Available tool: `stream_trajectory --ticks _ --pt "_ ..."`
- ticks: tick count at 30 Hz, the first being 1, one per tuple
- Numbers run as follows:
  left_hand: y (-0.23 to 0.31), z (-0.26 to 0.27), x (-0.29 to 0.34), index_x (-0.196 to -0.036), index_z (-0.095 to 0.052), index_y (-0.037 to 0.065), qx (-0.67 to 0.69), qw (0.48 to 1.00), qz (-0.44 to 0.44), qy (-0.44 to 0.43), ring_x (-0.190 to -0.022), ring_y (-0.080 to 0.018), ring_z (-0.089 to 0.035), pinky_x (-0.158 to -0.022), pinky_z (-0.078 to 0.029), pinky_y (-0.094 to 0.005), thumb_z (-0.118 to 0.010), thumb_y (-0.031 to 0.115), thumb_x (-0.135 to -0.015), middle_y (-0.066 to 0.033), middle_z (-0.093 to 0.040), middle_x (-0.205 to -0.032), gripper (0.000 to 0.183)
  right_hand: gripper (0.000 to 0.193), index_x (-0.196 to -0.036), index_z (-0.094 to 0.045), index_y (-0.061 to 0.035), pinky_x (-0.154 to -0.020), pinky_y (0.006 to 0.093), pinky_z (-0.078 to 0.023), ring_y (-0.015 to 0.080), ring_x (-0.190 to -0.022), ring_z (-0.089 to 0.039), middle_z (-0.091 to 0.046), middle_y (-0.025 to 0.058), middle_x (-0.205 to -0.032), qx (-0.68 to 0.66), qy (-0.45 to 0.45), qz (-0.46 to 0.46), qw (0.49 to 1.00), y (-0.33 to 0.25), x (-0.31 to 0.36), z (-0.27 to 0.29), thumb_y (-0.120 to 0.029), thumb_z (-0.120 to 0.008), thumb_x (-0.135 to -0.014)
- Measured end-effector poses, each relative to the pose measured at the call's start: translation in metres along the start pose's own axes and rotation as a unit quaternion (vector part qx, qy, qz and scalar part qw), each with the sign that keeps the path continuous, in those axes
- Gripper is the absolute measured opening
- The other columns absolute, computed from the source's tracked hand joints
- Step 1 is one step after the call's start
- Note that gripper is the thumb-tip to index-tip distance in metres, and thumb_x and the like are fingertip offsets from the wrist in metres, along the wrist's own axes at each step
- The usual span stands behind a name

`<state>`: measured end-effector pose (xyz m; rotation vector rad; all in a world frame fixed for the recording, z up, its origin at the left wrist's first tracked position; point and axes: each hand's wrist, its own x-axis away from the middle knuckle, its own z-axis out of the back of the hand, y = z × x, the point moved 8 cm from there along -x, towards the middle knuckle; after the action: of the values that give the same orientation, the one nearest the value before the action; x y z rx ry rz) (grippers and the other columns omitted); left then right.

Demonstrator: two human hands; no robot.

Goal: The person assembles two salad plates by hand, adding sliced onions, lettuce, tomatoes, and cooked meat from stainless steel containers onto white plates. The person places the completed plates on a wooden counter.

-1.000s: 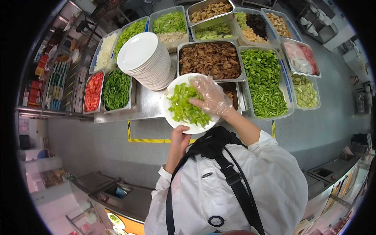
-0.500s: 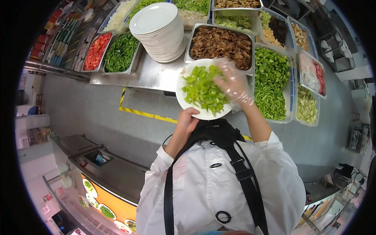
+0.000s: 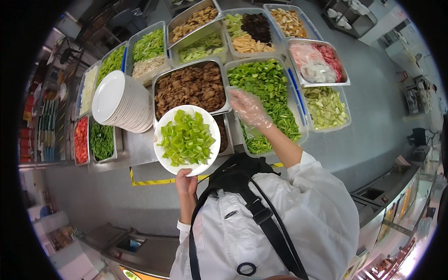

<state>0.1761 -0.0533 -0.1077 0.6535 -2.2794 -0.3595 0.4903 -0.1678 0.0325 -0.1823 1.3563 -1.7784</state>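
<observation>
A white plate (image 3: 161,154) heaped with chopped green pepper (image 3: 185,140) is gripped at its near rim by my left hand (image 3: 187,183), the thumb lying over the edge. My right hand (image 3: 249,109), in a clear plastic glove, hovers over the left side of a clear bin of cut greens (image 3: 273,88). Its fingers extend toward the rim of the meat tray, and I see nothing held in them. Browned meat pieces (image 3: 191,86) fill that metal tray, just beyond the plate.
Stacked white plates (image 3: 123,102) stand left of the meat. Chopped tomato (image 3: 81,140) and green beans (image 3: 101,140) sit at far left. Sliced pale-green vegetables (image 3: 326,108) lie at right, below a tray of raw meat (image 3: 319,63). Yellow-black tape (image 3: 154,180) marks the floor.
My view has turned right. My right hand has left the pepper on the plate and moved over the bin of greens. The plate stays in my left hand.
</observation>
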Motion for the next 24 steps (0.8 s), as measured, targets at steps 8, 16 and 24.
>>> stream_trajectory --ticks 8,16,24 --pt "-0.060 -0.049 -0.023 -0.124 -0.044 0.003 -0.029 0.994 0.086 -0.061 -0.111 -0.0289 -0.051 -0.096 -0.042 -0.0434 -0.049 -0.009 -0.061 -0.0104 -0.053 -0.120 0.064 0.043 -0.120 -0.052 -0.0085 -0.074 0.0348 -0.049 0.0288 -0.084 -0.062 -0.062 0.0155 -0.101 0.178 0.136 -0.102 0.969 0.068 0.075 0.162 -0.016 -0.061 -0.079" --pt "-0.137 -0.079 -0.013 -0.115 -0.049 0.001 -0.048 0.993 0.093 -0.056 -0.103 -0.0261 -0.055 -0.094 -0.043 -0.0411 -0.051 -0.006 -0.062 -0.0094 -0.058 -0.110 0.054 0.062 -0.132 -0.039 -0.0070 -0.094 0.0403 -0.041 0.0310 -0.115 -0.047 -0.048 0.0177 -0.125 0.478 0.114 -0.133 0.861 0.142 0.059 0.381 -0.020 -0.063 -0.077" --pt "-0.230 -0.142 -0.011 -0.124 -0.043 0.001 0.013 0.999 0.013 -0.045 -0.111 -0.0309 -0.050 -0.098 -0.039 -0.0451 -0.050 -0.006 -0.061 -0.0128 -0.053 -0.118 0.063 0.091 -0.141 -0.023 -0.0183 -0.104 0.0408 -0.033 0.0356 -0.127 -0.033 -0.035 0.0187 -0.136 0.614 -0.209 -0.081 0.757 0.217 -0.015 0.456 -0.026 -0.073 -0.066"
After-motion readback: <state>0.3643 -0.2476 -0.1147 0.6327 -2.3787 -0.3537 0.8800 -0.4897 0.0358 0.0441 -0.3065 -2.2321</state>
